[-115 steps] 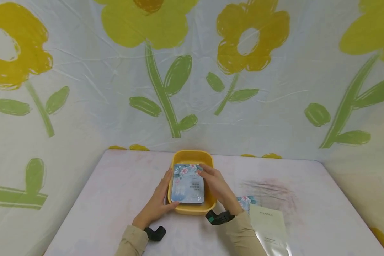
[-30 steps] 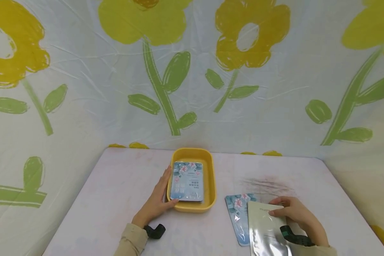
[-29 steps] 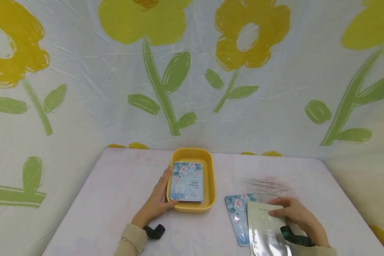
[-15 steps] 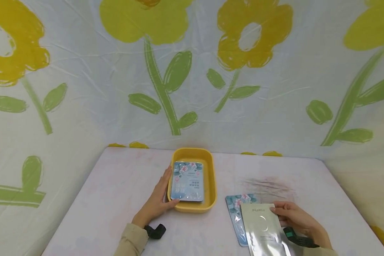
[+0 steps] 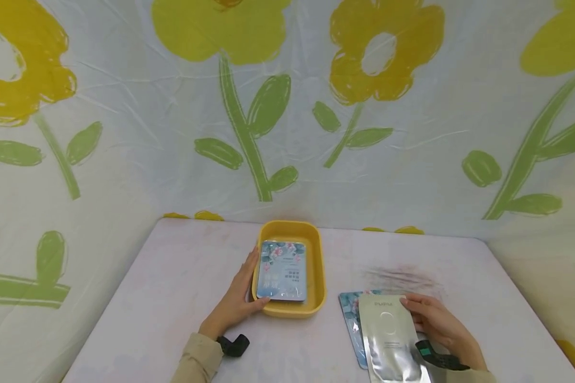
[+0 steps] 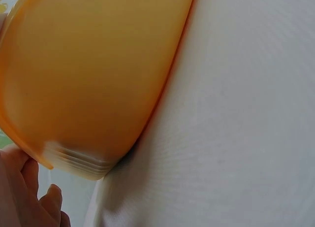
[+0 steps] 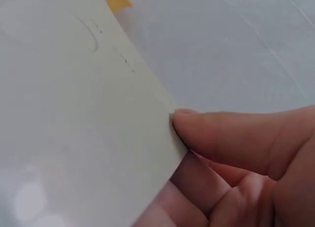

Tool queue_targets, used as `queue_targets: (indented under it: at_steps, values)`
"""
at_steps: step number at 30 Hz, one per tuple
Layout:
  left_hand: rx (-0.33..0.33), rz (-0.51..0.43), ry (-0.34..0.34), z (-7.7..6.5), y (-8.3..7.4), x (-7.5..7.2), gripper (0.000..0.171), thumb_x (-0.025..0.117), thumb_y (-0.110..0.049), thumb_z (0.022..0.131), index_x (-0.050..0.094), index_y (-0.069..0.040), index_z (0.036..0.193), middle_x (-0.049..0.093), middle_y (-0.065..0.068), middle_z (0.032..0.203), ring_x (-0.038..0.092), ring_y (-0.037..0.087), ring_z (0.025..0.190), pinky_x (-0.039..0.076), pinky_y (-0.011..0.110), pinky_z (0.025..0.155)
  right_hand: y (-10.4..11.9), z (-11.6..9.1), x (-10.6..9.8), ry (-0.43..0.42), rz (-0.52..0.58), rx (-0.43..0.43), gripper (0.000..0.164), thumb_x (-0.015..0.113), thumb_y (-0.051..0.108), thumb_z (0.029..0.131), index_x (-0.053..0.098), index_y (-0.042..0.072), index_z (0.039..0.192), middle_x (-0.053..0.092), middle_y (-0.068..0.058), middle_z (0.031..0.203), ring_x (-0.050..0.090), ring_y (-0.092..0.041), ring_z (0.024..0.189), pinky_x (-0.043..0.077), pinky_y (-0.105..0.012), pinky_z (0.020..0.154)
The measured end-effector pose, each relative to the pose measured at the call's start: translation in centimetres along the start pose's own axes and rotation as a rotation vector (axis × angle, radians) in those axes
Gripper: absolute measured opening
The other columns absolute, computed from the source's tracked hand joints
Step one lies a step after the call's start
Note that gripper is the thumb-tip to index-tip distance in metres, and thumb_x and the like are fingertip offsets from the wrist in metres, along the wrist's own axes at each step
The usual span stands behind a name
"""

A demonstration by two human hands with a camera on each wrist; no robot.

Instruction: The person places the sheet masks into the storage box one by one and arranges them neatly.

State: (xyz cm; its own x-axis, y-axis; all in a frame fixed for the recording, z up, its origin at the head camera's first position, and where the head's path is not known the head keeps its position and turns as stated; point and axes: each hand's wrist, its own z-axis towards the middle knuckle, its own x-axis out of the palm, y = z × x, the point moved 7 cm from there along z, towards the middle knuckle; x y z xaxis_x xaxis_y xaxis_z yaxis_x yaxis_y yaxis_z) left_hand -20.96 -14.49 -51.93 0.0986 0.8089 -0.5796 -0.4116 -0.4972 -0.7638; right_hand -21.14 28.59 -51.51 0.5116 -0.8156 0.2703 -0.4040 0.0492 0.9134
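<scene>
My right hand (image 5: 441, 324) pinches the top right corner of a cream and silver sheet mask packet (image 5: 388, 340), thumb on top and fingers beneath, as the right wrist view shows. The packet overlaps a blue floral sheet mask packet (image 5: 350, 314) on the table. My left hand (image 5: 235, 298) holds the left side of a yellow tray (image 5: 318, 276), thumb at the near rim and fingers along the outer wall. In the left wrist view, fingertips (image 6: 51, 200) curl near the tray's rim. Blue floral packets (image 5: 281, 271) lie stacked inside the tray.
The pale tabletop (image 5: 191, 250) meets a flower-printed cloth backdrop (image 5: 306, 202) behind the tray. A dark smudge (image 5: 402, 279) marks the table at right. Black cameras sit on both wrists.
The right hand has left the tray for the cream and silver packet and drawn it left, its top corner rising a little. The left hand stays at the tray.
</scene>
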Motion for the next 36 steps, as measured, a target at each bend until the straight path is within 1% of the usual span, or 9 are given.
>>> queue_targets:
  at_steps: [4,6,11,16,19,23,26,32,36]
  values:
    - [0.01,0.0,-0.002,0.0,-0.1,-0.1,0.107,0.072,-0.047,0.085,0.001,-0.022,0.161,-0.001,-0.004,0.167,0.0,0.02,0.152,0.008,0.055,0.12,0.3,0.7,0.3,-0.038,-0.016,-0.004,0.028,0.04,0.012,0.107,0.068,0.012,0.111,0.074,-0.005,0.103,0.072,-0.017,0.089,0.06,-0.033,0.076]
    - [0.015,0.003,-0.003,-0.1,0.0,-0.1,0.107,0.072,-0.047,0.085,0.002,-0.02,0.161,-0.001,-0.003,0.167,0.001,0.021,0.153,0.007,0.053,0.121,0.5,1.1,0.4,-0.049,-0.027,-0.014,0.027,0.04,0.012,0.107,0.066,0.011,0.112,0.074,-0.005,0.103,0.072,-0.017,0.088,0.06,-0.032,0.075]
    - [0.011,0.0,-0.004,-0.1,0.1,0.0,0.107,0.072,-0.048,0.085,0.001,-0.021,0.161,-0.001,-0.004,0.167,0.0,0.02,0.153,0.004,0.044,0.123,1.0,2.2,0.1,-0.128,-0.06,-0.038,0.025,0.042,0.012,0.107,0.067,0.013,0.11,0.074,-0.003,0.1,0.071,-0.014,0.085,0.059,-0.029,0.071]
    - [0.01,0.004,-0.002,0.0,0.1,0.1,0.107,0.072,-0.048,0.085,0.002,-0.022,0.161,-0.001,-0.005,0.167,0.0,0.019,0.152,0.004,0.045,0.122,2.3,3.2,0.0,-0.212,-0.132,-0.056,0.022,0.045,0.016,0.106,0.065,0.008,0.113,0.073,0.0,0.098,0.07,-0.013,0.083,0.058,-0.027,0.068]
    - [0.008,0.01,0.001,0.1,0.0,0.1,0.107,0.071,-0.048,0.085,0.001,-0.022,0.161,-0.002,-0.005,0.167,0.0,0.019,0.152,0.005,0.049,0.122,3.6,3.7,0.4,-0.221,-0.134,-0.071,0.023,0.046,0.016,0.106,0.064,0.006,0.114,0.072,0.001,0.098,0.07,-0.013,0.082,0.058,-0.027,0.068]
    - [-0.01,0.017,0.004,0.0,0.2,0.0,0.107,0.071,-0.049,0.085,0.001,-0.023,0.161,-0.003,-0.007,0.167,0.0,0.018,0.152,0.006,0.05,0.122,5.5,4.6,1.4,-0.224,-0.079,-0.09,0.022,0.046,0.015,0.106,0.065,0.006,0.113,0.073,0.0,0.099,0.071,-0.014,0.083,0.059,-0.027,0.069]
    - [-0.019,0.017,0.008,-0.1,0.3,-0.1,0.107,0.071,-0.05,0.085,0.0,-0.024,0.161,-0.003,-0.008,0.167,-0.001,0.018,0.152,0.007,0.052,0.121,6.7,5.4,2.1,-0.251,-0.067,-0.095,0.021,0.047,0.015,0.106,0.064,0.005,0.113,0.073,0.0,0.097,0.071,-0.014,0.081,0.059,-0.026,0.068]
    - [-0.016,0.017,0.006,-0.1,0.3,-0.1,0.107,0.072,-0.049,0.085,0.0,-0.024,0.161,-0.003,-0.007,0.167,-0.001,0.019,0.152,0.008,0.055,0.12,9.0,8.1,4.0,-0.251,-0.072,-0.109,0.02,0.045,0.013,0.106,0.064,0.007,0.106,0.071,0.001,0.093,0.069,-0.012,0.079,0.058,-0.025,0.068]
    - [-0.03,0.0,0.011,-0.2,0.0,-0.1,0.107,0.072,-0.048,0.085,0.0,-0.026,0.161,-0.004,-0.008,0.167,-0.001,0.019,0.152,0.009,0.059,0.119,10.3,10.1,5.8,-0.226,-0.1,-0.109,0.02,0.044,0.012,0.106,0.06,0.001,0.111,0.069,-0.001,0.093,0.069,-0.012,0.079,0.058,-0.026,0.068]
